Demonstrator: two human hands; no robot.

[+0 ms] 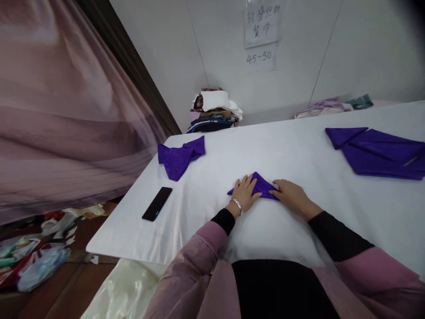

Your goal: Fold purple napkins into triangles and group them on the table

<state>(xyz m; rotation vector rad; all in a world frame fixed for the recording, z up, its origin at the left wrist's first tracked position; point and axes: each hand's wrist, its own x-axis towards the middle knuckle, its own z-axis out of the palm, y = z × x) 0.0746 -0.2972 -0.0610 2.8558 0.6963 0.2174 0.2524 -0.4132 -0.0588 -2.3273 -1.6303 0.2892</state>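
Observation:
A purple cloth napkin (261,185), folded into a flat triangle, lies on the white-covered table (206,212) in front of me. Spread over its left part, my left hand (245,191) presses down with the fingers apart. My right hand (292,195) pinches the napkin's right corner between thumb and fingers. To the far left sits another purple napkin (179,161), folded into a bow-like shape. Several more purple napkins (378,153) lie flat and overlapping at the right.
A black phone (157,204) rests near the table's left side. Against the wall stands a pile of folded clothes (214,110), with more cloth (332,106) behind the table's far edge. A pink curtain (66,102) hangs at left; plastic bags (43,266) lie below it.

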